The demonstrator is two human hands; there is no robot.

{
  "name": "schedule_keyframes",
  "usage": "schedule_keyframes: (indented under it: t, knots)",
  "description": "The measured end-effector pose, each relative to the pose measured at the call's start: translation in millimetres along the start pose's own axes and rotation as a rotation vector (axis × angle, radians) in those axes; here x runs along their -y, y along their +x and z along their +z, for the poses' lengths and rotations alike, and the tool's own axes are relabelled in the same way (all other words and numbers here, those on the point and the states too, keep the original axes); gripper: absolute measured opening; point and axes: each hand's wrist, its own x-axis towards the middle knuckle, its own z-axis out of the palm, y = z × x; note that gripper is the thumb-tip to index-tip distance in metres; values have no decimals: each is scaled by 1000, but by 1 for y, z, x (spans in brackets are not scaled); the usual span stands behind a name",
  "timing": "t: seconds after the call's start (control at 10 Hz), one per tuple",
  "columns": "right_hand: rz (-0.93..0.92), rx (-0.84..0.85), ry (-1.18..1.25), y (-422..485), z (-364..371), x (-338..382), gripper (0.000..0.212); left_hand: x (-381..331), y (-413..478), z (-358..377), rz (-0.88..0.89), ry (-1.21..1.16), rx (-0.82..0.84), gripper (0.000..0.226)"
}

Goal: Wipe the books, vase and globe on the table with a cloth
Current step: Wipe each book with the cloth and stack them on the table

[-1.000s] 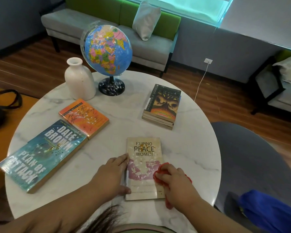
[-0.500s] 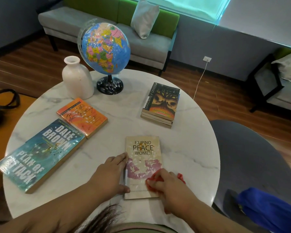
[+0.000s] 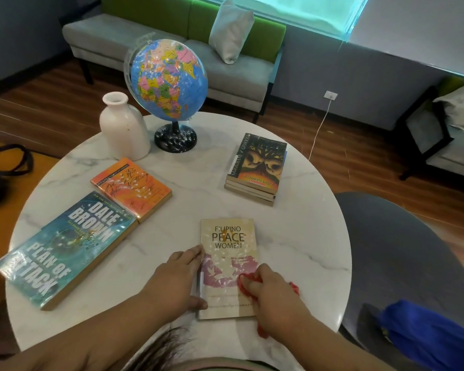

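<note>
Seen from a head-worn camera, a person leans both forearms in over the near edge of a round marble table (image 3: 306,231). The left hand (image 3: 176,279) lies flat beside the cream book titled "Filipino Peace Women" (image 3: 229,245), its fingers stretched along the book's left edge and its thumb pressing the near corner of the cover, clasping nothing. The right hand (image 3: 269,294) is curled, knuckles up, around a bunched red cloth (image 3: 244,284) and bears down on the lower right part of the same cover, with ends of the cloth showing on both sides of the hand. The book lies flat, close to the person.

To the left lie two more books, their corners touching: a large teal "Plan of Attack" (image 3: 65,253) and, beyond it, a smaller orange paperback (image 3: 133,188). Right of centre is a short stack of books (image 3: 256,170) topped by a "Guardians of Ga'Hoole" volume. At the table's far side a white vase (image 3: 123,129) stands upright just beside a blue globe (image 3: 169,79) on a black base.

Beyond the table is a grey and green sofa (image 3: 241,73) with a pale cushion (image 3: 231,30), set on a wooden floor.
</note>
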Motion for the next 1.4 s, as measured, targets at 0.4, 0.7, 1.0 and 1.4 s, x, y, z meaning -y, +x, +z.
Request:
schedule_keyframes:
  t: [0.4, 0.7, 1.0, 1.4]
  knots:
    - [-19, 115, -77, 7, -15, -3, 61, 0, 0, 0, 1, -4, -1, 112]
    - [-29, 106, -127, 14, -12, -8, 68, 1, 1, 2, 8, 2, -7, 112]
    - [-22, 31, 31, 16, -14, -11, 25, 2, 1, 2, 12, -14, -14, 111]
    - [0, -103, 1, 36, -13, -23, 24, 1, 1, 2, 9, -3, -11, 111]
